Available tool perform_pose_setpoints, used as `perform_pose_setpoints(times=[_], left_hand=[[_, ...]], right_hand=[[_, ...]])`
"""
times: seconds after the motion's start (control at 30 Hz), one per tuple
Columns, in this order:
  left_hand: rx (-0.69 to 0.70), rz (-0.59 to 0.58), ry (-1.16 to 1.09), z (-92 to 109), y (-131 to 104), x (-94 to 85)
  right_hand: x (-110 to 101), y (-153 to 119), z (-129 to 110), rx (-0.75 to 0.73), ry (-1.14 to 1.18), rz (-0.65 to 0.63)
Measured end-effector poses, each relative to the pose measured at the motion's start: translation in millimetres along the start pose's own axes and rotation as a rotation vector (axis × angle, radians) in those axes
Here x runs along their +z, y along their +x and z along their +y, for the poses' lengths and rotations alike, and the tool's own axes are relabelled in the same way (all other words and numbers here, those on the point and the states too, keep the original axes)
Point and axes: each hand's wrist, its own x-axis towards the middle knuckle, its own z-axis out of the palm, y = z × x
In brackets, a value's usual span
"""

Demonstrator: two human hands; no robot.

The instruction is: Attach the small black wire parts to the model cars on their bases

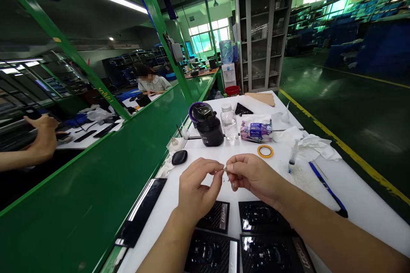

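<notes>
My left hand [199, 187] and my right hand [254, 177] meet above the white table, fingertips pinched together. Between them is a tiny, thin, dark wire-like piece [225, 169], too small to name; both hands appear to grip it. Below my wrists lie several black carbon-patterned plates, among them one at the near left [226, 245] and one at the upper right [243, 211]. Glossy dark car-shaped pieces, such as this model car [264, 256], sit on them. My forearms partly cover the plates.
Beyond my hands stand a black jug [209, 130], a clear bottle [229, 123] and a tissue pack [256, 131]. Yellow tape [265, 151], a syringe [292, 158] and a blue-handled tool [326, 185] lie rightward. A green partition [128, 158] runs left; another person's hand [43, 134] is beyond it.
</notes>
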Motion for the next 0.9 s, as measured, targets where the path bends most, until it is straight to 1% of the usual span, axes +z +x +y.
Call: perform_pose_setpoints(times=[0.23,0.43,0.6,0.77,0.9], left_hand=[[-0.005,-0.003,-0.003,-0.6,-0.6,0.2],[-0.006,-0.022,-0.048,-1.5,-1.7,-0.9],[0.01,-0.02,-0.012,-0.4,0.0,-1.0],[-0.006,-0.021,-0.013,0.7,-0.3,-0.4],[0.01,-0.01,-0.02,1.5,-0.1,0.5]], right_hand=[[0.9,-0.9,-0.8,0.011,0.033,-0.023],[1.3,-1.9,-1.0,-0.006,-0.024,-0.004],[1.9,-1.4,-1.3,-0.022,-0.065,0.002],[2.0,-2.0,0.1,-0.049,-0.122,0.041],[3.1,-3.2,-0.7,-0.06,-0.179,0.064]])
